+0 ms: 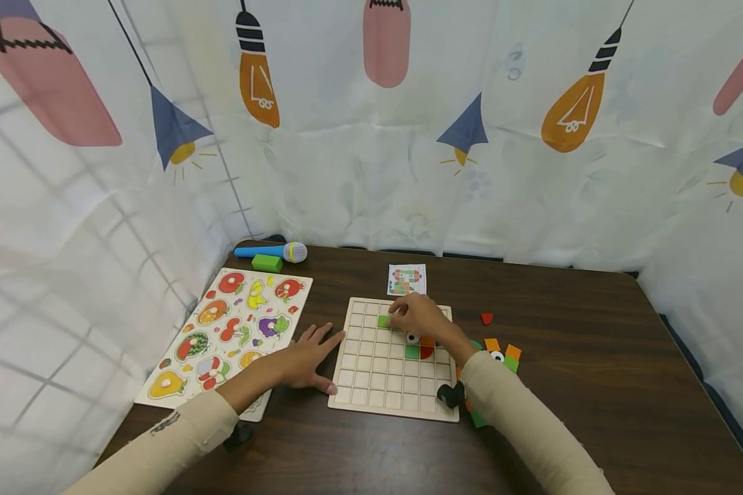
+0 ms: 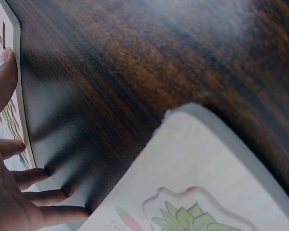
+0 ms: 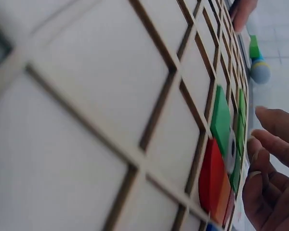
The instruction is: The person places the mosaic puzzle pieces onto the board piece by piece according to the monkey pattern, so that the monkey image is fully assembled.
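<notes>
A pale wooden grid board [image 1: 371,371] lies on the dark table. My left hand [image 1: 303,361] rests palm down at its left edge, fingers spread, thumb touching the rim near the lower corner. Over the upper part of the board hovers my right hand [image 1: 417,316], fingers loosely bent, its fingertips beside a light green tile [image 1: 383,321]. Nothing shows between those fingers in the right wrist view. Below that hand sit an eye tile [image 1: 412,339], a green tile [image 1: 411,352] and a red rounded tile [image 3: 210,175]. The right hand and forearm hide some squares.
A fruit puzzle board [image 1: 303,292] lies at the left. Behind it are a toy microphone [image 1: 260,251] and a green block [image 1: 267,263]. A small pattern card [image 1: 407,280] lies beyond the grid. Right of it are a red piece [image 1: 486,318] and several loose tiles [image 1: 492,344], partly hidden.
</notes>
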Demonstrator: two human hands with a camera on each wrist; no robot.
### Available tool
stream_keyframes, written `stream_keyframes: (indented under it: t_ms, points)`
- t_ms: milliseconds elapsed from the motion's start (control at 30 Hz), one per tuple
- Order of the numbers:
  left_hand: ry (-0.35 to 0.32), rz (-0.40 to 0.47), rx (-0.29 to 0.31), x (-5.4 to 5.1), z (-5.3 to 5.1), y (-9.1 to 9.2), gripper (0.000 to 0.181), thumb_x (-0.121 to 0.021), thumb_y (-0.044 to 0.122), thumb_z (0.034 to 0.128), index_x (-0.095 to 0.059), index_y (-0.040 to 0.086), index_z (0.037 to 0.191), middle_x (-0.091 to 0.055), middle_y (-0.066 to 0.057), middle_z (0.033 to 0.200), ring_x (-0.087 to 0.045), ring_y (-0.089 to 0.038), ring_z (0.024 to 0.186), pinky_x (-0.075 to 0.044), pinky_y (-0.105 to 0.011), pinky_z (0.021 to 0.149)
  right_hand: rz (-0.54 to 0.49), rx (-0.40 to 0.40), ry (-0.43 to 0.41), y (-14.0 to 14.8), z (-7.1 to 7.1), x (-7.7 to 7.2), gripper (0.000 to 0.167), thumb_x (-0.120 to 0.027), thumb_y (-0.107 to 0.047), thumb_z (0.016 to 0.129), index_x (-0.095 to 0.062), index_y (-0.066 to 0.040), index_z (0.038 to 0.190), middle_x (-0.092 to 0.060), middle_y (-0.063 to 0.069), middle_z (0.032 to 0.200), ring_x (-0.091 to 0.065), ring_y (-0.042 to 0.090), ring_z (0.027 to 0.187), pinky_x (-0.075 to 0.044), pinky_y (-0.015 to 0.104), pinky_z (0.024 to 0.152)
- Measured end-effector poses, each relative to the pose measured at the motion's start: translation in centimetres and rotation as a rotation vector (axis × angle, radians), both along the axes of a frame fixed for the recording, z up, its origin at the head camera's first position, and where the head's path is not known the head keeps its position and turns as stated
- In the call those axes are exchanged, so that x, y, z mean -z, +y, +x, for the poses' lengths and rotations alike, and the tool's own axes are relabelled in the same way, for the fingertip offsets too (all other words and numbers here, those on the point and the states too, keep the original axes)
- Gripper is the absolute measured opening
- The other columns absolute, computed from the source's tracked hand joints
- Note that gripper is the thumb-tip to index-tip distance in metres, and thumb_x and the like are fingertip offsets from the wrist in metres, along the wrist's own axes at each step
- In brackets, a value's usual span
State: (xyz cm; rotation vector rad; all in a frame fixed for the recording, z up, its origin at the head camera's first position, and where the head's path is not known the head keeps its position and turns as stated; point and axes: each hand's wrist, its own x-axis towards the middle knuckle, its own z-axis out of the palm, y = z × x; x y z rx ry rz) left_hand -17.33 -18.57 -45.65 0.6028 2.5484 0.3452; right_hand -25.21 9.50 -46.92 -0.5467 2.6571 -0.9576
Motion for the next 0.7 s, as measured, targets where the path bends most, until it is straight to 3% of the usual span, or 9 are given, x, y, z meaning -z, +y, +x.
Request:
stream_keyframes:
  t_ms: [167, 300, 533, 700]
  points:
    - [-0.001, 0.003, 0.005, -0.1, 0.0, 0.1, 0.102, -0.078, 0.052, 0.0822, -0.023, 0.016, 0.161, -0.014, -0.023, 0.166, -0.013, -0.054, 0.15, -0.025, -0.076, 0.108, -0.046, 0.02, 0.027, 3.0, -0.4, -0.5, 0.023, -0.07, -0.025, 0.095, -0.075, -0.008, 0.11, -0.068, 0.005, 0.09, -0.056, 0.015, 0.066, -0.049, 0.033, 0.061]
    - [0.004, 0.005, 0.004, -0.2, 0.1, 0.2, 0.102, -0.078, 0.053, 0.0816, -0.025, 0.016, 0.16, -0.015, -0.023, 0.166, -0.015, -0.054, 0.15, -0.026, -0.076, 0.108, -0.06, 0.083, 0.032, 6.2, -0.4, -0.9, 0.023, -0.07, -0.026, 0.095, -0.075, -0.008, 0.108, -0.069, 0.006, 0.091, -0.057, 0.015, 0.071, -0.048, 0.028, 0.062]
    - [0.011, 0.009, -0.007, -0.4, 0.3, 0.2, 0.103, -0.079, 0.052, 0.0806, -0.026, 0.015, 0.16, -0.016, -0.023, 0.165, -0.016, -0.054, 0.149, -0.027, -0.076, 0.108, -0.065, 0.179, 0.048, 11.6, 0.6, -1.4, 0.022, -0.07, -0.026, 0.096, -0.075, -0.008, 0.108, -0.068, 0.007, 0.086, -0.057, 0.019, 0.061, -0.05, 0.03, 0.058]
    - [0.009, 0.008, -0.011, -0.5, 0.4, 0.2, 0.103, -0.079, 0.052, 0.0808, -0.025, 0.014, 0.16, -0.016, -0.023, 0.165, -0.015, -0.054, 0.149, -0.027, -0.076, 0.108, -0.034, 0.223, 0.055, 14.4, 1.6, -1.1, 0.024, -0.07, -0.026, 0.096, -0.075, -0.007, 0.108, -0.067, 0.007, 0.089, -0.058, 0.018, 0.071, -0.051, 0.029, 0.063]
